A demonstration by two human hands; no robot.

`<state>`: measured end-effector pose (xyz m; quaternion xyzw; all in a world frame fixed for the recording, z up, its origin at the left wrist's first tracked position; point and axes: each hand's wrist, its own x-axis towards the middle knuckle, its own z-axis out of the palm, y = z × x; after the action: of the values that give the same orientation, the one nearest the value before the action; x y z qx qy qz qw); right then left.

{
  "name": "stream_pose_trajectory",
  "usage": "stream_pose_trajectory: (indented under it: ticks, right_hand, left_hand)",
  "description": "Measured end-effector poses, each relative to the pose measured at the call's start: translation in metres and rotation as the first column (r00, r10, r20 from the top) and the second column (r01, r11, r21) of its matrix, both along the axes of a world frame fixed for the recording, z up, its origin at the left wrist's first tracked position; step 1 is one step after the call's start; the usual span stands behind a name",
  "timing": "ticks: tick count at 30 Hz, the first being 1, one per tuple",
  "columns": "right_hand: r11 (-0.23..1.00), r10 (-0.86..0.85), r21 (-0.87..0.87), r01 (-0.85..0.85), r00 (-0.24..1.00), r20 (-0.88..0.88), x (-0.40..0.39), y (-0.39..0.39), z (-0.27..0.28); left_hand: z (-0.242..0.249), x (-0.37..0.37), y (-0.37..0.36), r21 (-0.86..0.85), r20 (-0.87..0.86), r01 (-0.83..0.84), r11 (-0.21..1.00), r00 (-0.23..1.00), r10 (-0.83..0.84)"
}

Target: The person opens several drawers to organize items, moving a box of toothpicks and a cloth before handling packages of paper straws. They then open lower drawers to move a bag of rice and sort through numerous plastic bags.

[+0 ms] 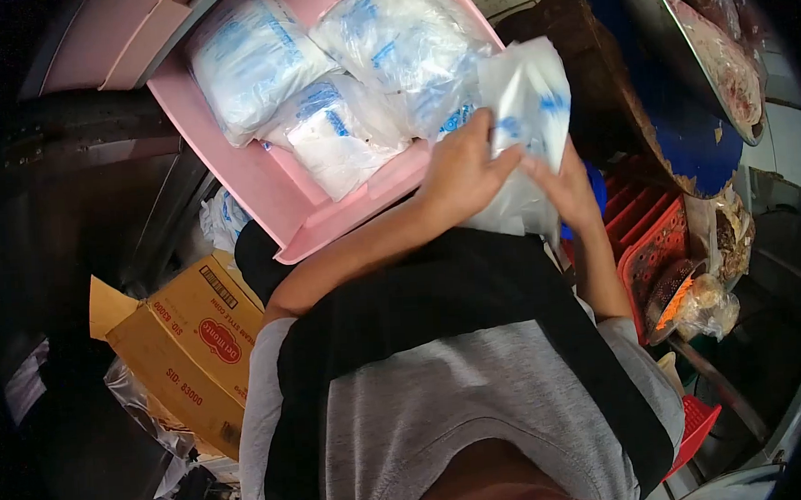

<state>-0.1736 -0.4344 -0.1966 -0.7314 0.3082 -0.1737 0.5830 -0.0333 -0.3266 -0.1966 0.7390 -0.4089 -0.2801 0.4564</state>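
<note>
Both my hands are at a translucent white plastic bag with blue print [546, 79], beside the right edge of a pink drawer [234, 182]. My left hand [468, 165] grips the bag's near left side, thumb and fingers pinched on it. My right hand [565, 182] holds its right side, with part of the fingers hidden behind the plastic. Inside the drawer lie several packed plastic bags with blue print: one at the left [251, 68], one at the back right [399, 42] and an open-looking one nearer me [336, 140].
A Del Monte cardboard box [193, 351] stands at the left. Right of me are red plastic baskets [640, 237], a small bagged item [707, 306] and a blue surface with broken edges [684, 126]. A metal tray of bagged meat [717, 61] is at the upper right.
</note>
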Motion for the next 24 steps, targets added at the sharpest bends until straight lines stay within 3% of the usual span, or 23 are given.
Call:
stream_pose_trajectory:
  ticks: [2,3,4,6,7,8,9,10,12,14,15,17,18,20,22,24]
  right_hand:
    - [0.983,0.095,-0.156,-0.098,0.995,-0.026,0.01,0.022,0.014]
    - [0.981,0.041,-0.186,-0.054,0.996,-0.074,0.013,0.021,0.008]
    - [0.98,0.039,-0.191,-0.053,0.996,-0.074,0.011,0.016,-0.003]
    - [0.986,-0.042,0.16,0.035,0.998,0.036,-0.001,0.001,-0.038]
    - [0.914,-0.198,0.384,0.132,0.97,0.138,0.002,0.001,-0.048]
    - [0.86,-0.197,0.484,0.159,0.98,0.029,-0.01,-0.005,-0.044]
    - [0.858,-0.18,0.487,0.161,0.984,-0.007,-0.018,-0.012,-0.041]
    - [0.857,-0.162,0.49,0.161,0.986,-0.042,-0.028,-0.019,-0.038]
    - [0.824,-0.157,0.554,0.118,0.987,0.023,-0.042,-0.023,-0.025]
    - [0.779,-0.129,0.622,0.08,0.991,0.034,-0.054,-0.021,-0.024]
    - [0.781,-0.133,0.619,0.084,0.991,0.034,-0.057,-0.019,-0.025]
    - [0.865,0.042,0.502,0.0,0.996,-0.072,-0.059,-0.017,-0.03]
    - [0.864,0.044,0.503,-0.005,0.997,-0.067,-0.055,-0.015,-0.032]
    - [0.836,0.24,0.527,-0.15,0.965,-0.106,-0.037,-0.011,-0.037]
    - [0.794,0.218,0.598,-0.111,0.97,-0.109,-0.015,-0.007,-0.039]
    - [0.79,-0.023,0.612,0.042,0.999,-0.039,-0.002,-0.004,-0.044]
  left_hand:
    - [0.001,-0.004,-0.016,-0.035,-0.319,-0.002,0.999,0.948,-0.009]
    - [0.001,-0.002,-0.021,-0.04,-0.57,0.039,0.998,0.82,-0.055]
    - [0.001,-0.003,-0.021,-0.044,-0.57,0.041,0.998,0.82,-0.059]
    - [0.0,-0.009,-0.018,-0.298,-0.309,0.176,0.938,0.912,-0.27]
    - [0.01,-0.005,-0.012,-0.323,-0.151,0.237,0.916,0.943,-0.297]
    - [0.007,0.003,-0.009,-0.321,-0.151,0.236,0.917,0.943,-0.296]
    - [0.001,0.013,-0.007,-0.34,0.171,0.136,0.93,0.982,-0.081]
    - [-0.002,0.023,-0.006,-0.39,0.464,0.046,0.92,0.872,0.153]
    - [-0.009,0.038,-0.008,-0.296,0.429,-0.154,0.943,0.861,0.275]
    - [-0.02,0.054,-0.011,-0.132,0.44,-0.105,0.986,0.885,0.154]
    - [-0.015,0.059,-0.014,-0.136,0.439,-0.101,0.986,0.886,0.152]
    - [-0.002,0.07,-0.022,0.048,-0.01,-0.124,0.991,0.992,0.125]
    - [-0.004,0.072,-0.024,0.048,-0.004,-0.126,0.991,0.992,0.126]
    - [-0.01,0.077,-0.025,-0.104,-0.242,-0.117,0.988,0.966,0.089]
    - [0.004,0.077,-0.021,-0.097,-0.207,-0.105,0.99,0.975,0.084]
    - [0.012,0.075,-0.017,-0.293,0.163,-0.106,0.95,0.974,0.158]
